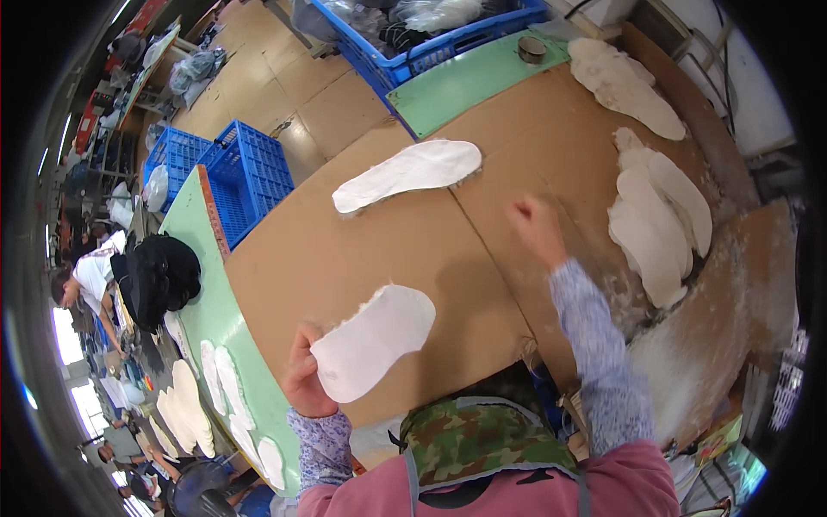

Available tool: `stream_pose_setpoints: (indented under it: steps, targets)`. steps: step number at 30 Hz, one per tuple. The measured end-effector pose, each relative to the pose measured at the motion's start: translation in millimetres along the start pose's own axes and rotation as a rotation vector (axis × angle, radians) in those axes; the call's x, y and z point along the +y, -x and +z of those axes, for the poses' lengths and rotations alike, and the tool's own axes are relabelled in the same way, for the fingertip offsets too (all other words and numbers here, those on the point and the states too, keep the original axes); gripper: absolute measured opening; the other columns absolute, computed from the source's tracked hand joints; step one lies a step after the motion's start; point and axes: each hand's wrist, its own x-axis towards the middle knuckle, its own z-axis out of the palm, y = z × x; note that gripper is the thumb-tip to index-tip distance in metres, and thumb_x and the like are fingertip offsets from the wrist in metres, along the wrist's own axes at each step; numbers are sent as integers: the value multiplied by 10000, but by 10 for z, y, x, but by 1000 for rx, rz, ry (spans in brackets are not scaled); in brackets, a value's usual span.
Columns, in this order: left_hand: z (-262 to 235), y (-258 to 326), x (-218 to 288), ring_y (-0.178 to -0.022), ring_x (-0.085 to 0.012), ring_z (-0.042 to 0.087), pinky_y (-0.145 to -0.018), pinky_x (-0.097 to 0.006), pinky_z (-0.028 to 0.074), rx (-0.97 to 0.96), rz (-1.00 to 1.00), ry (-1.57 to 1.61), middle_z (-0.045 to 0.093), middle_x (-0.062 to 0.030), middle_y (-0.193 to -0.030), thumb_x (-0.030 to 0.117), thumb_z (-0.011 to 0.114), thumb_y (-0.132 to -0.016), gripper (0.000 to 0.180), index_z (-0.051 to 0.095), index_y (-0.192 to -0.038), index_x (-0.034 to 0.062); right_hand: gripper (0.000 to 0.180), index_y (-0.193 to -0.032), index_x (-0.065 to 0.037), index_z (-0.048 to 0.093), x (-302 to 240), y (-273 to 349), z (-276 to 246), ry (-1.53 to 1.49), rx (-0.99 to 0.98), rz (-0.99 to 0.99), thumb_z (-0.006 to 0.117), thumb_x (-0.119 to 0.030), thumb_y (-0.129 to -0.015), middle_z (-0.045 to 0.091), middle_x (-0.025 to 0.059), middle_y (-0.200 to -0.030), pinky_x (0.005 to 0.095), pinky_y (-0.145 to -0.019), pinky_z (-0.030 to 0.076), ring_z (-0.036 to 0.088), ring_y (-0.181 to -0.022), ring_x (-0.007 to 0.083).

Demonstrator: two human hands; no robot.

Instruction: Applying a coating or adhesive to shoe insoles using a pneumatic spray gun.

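left fingers [301,366] grasp a white fuzzy insole [375,340]; right fingers [530,220] blurred, state unclear.

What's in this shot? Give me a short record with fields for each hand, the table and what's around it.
left hand: grips the near end of a white insole
right hand: blurred, over the bare board, holding nothing
second insole: lies flat on the board, farther off
insole stack: at the right, overlapping
crates: blue, on the floor at the left
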Motion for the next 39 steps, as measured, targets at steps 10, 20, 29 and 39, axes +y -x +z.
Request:
stream_pose_setpoints:
  steps: [10, 20, 29, 39]
  targets:
    - [-46, 44, -96, -716, -195, 537, -644, -299, 445, -55, -70, 123, 555, -93, -782, 175, 533, -735, 177, 443, -823, 51, 289, -849, 11, 679, -155, -1628, 496, 142, -344, 288, 644, -232, -698, 634, 96, -715, 335, -505, 468, 586, -578, 176]
    - [403, -398, -205, -791, -191, 495, -727, -302, 397, -401, -151, 268, 483, -69, -835, 182, 539, -748, 196, 444, -856, 49, 312, -944, 21, 633, -243, -1099, 314, -13, 114, -281, 647, -226, -754, 648, 114, -848, 289, -711, 488, 614, -807, 152]
    - [602, -806, -498, -789, -143, 542, -708, -269, 442, -444, -281, 186, 545, -64, -851, 147, 515, -796, 200, 459, -953, 37, 459, -1084, -100, 597, -50, -1011, 150, -658, 17, 523, 607, -412, -747, 589, 79, -1015, 331, -749, 461, 544, -875, 168]
    - [743, -881, -620, -816, -141, 556, -734, -270, 451, -471, -336, 150, 562, -64, -878, 157, 514, -800, 208, 473, -966, 37, 629, -1255, 78, 471, -164, -597, -266, -132, -94, 45, 536, -410, -862, 492, 226, -1276, 373, -1026, 324, 456, -1194, 320]
